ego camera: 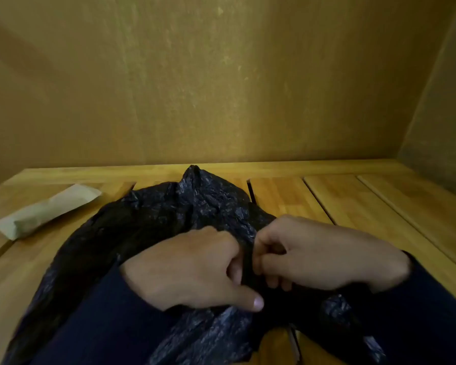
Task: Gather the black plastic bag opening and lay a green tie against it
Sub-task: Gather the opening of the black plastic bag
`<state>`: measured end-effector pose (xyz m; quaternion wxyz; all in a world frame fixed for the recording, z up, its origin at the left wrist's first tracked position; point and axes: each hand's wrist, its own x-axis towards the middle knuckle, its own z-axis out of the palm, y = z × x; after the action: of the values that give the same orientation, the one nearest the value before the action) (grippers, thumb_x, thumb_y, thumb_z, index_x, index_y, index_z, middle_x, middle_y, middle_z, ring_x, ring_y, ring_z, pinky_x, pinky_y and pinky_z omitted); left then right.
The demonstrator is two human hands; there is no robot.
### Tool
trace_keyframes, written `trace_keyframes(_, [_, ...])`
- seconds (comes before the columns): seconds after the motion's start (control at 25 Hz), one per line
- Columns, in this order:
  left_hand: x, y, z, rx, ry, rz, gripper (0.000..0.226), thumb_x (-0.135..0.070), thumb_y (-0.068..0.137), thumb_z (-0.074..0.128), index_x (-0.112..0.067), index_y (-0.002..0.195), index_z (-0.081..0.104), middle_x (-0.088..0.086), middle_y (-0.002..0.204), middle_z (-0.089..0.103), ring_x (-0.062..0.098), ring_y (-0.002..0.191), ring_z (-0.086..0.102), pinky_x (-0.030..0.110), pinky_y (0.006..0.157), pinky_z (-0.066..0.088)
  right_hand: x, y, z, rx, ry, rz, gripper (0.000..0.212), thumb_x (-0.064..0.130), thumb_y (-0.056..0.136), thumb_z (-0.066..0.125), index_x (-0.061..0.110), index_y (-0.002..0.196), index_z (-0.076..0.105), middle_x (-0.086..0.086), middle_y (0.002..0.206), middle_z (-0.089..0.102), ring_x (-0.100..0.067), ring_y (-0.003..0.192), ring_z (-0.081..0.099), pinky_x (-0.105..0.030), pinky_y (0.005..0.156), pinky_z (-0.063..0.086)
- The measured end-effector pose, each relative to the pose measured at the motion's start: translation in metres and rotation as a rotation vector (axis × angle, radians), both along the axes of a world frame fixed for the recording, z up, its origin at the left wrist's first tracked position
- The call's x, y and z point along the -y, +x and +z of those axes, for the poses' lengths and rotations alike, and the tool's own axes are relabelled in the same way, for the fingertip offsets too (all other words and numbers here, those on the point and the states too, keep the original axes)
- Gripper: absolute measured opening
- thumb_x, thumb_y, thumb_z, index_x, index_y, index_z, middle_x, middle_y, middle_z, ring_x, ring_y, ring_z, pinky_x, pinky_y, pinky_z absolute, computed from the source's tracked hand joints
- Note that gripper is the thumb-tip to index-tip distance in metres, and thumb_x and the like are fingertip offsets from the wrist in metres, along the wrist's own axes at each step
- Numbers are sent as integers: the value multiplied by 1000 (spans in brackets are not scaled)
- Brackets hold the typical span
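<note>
Wooden table point(353, 201), centre frame: left hand point(187, 267) and right hand point(327, 254) both clench the bag point(169, 214), gathering underway. No green tie visible; fetching it comes next.

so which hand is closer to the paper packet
Left. The left hand grips the black bag on the packet's side, though apart from it. The right hand holds the bag further right, beyond the left.

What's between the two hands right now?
In the head view, only a bunched fold of the black bag sits between the left hand and right hand.
</note>
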<state>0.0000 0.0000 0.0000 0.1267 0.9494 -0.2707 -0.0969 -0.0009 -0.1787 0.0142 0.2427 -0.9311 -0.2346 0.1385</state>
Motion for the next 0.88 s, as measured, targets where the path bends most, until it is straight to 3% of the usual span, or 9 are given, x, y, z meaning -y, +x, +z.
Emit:
trace_keyframes(0.12, [3, 2, -7, -105, 155, -32, 49, -67, 64, 75, -21, 79, 68, -6, 68, 69, 9, 62, 65, 20, 45, 43, 0, 1, -6, -76, -141, 98, 16, 18, 95, 56, 13, 92, 72, -2, 78, 76, -21, 78, 75, -33, 68, 59])
trace_keyframes(0.24, [3, 6, -10, -56, 251, -25, 47, -63, 64, 76, -22, 85, 68, -9, 73, 66, 7, 62, 61, 23, 46, 42, -8, -2, -8, -125, -190, 167, 16, 15, 96, 57, 22, 94, 71, 1, 85, 76, -20, 86, 74, -32, 76, 57])
trace_keyframes(0.36, [3, 10, -17, 20, 299, -22, 31, -46, 71, 77, -22, 90, 72, -7, 76, 69, 11, 68, 66, 26, 54, 53, -16, -7, -10, -71, -252, 221, 18, 18, 94, 61, 20, 107, 74, -2, 103, 77, -21, 94, 70, -35, 83, 56])
trace_keyframes(0.52, [-3, 16, -20, 192, 235, 36, 3, -23, 77, 67, -23, 77, 63, -8, 67, 56, 11, 55, 57, 24, 41, 39, -26, -10, -18, -34, -280, 222, 27, 25, 94, 59, 14, 116, 69, -8, 112, 72, -27, 99, 67, -40, 86, 55])
trace_keyframes(0.56, [-6, 17, -18, 215, 183, 45, 9, -21, 76, 66, -26, 73, 58, -8, 68, 55, 10, 55, 55, 24, 41, 36, -28, -9, -20, -46, -288, 212, 28, 25, 95, 58, 11, 117, 68, -10, 113, 72, -29, 99, 67, -41, 85, 56])
trace_keyframes(0.68, [-13, 19, -13, 269, 109, 77, 21, -21, 76, 68, -36, 74, 53, -12, 74, 55, 7, 65, 56, 21, 47, 34, -32, -3, -30, -45, -295, 207, 25, 16, 97, 55, 4, 115, 67, -15, 110, 71, -27, 87, 65, -20, 67, 53])
trace_keyframes(0.8, [-14, 19, -12, 335, 62, 111, 26, -24, 78, 70, -40, 72, 50, -17, 73, 55, -2, 65, 51, 18, 49, 33, -33, 0, -38, -46, -260, 221, 25, 20, 97, 55, 6, 114, 65, -12, 109, 69, -24, 86, 62, -26, 65, 50])
trace_keyframes(0.88, [-14, 19, -10, 371, 41, 129, 26, -26, 79, 70, -40, 73, 49, -19, 71, 55, -6, 63, 47, 16, 48, 30, -35, 3, -46, -33, -266, 204, 30, 27, 98, 54, 9, 122, 61, -10, 116, 66, -21, 91, 59, -21, 64, 45])
